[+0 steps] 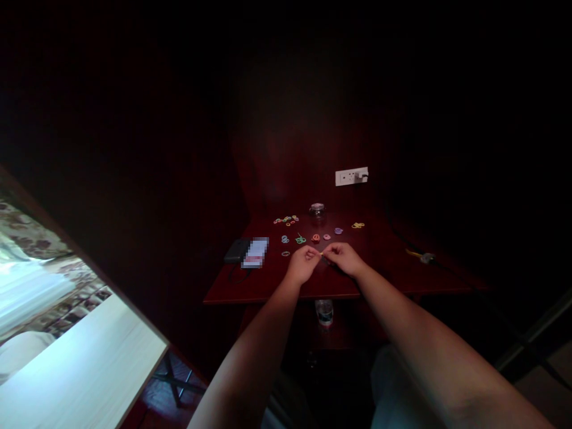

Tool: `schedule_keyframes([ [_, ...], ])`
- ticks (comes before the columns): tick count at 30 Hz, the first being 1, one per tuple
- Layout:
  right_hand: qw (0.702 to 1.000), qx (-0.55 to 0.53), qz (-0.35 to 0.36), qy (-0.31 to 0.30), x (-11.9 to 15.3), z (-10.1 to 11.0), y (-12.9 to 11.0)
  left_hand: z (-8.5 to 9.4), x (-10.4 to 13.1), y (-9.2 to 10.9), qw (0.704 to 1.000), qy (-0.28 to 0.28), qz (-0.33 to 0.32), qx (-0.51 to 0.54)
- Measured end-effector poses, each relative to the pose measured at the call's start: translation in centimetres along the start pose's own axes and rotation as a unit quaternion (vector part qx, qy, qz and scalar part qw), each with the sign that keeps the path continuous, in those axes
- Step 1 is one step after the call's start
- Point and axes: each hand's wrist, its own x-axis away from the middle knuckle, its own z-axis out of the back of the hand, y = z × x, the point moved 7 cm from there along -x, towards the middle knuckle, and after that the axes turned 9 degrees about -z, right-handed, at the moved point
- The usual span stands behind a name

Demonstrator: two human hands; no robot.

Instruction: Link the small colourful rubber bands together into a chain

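My left hand (pixel 304 262) and my right hand (pixel 343 257) meet over the front of the dark red table (pixel 268 285), both with fingers pinched. Between their fingertips is a small yellow band (pixel 320 254), held from both sides. Just beyond my hands lies a row of small coloured bands: blue (pixel 285 239), green (pixel 300 239), orange-red (pixel 316 238), pink (pixel 327 237) and purple (pixel 338 230). Yellow bands (pixel 358 226) lie farther right. A single pale band (pixel 285 254) rests left of my left hand. Several mixed bands (pixel 286 220) are scattered at the back left.
A lidded glass jar (pixel 317 211) stands at the back. A phone (pixel 255 252) and a black box (pixel 236 251) lie at the left. A cable (pixel 413 254) is on the right, a bottle (pixel 324 312) below the tabletop, and a socket (pixel 351 176) on the back wall.
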Motion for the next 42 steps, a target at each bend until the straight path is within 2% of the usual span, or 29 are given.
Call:
schedule_keyframes([
  [7,1.000,0.016,-0.002,0.001,-0.25,0.01,0.14,-0.38,0.16,0.15,0.999,-0.030,-0.010,-0.005],
  [13,0.999,0.038,-0.004,-0.003,-0.31,-0.11,0.40,-0.34,0.16,0.49,1.000,-0.025,-0.010,-0.001],
  [19,0.998,0.054,0.017,-0.010,-0.28,-0.37,0.29,0.12,0.02,0.04,1.000,0.014,0.001,-0.002],
  [42,0.999,0.034,0.013,-0.031,-0.30,-0.66,0.43,-0.09,-0.08,-0.32,0.999,-0.005,-0.014,-0.030],
])
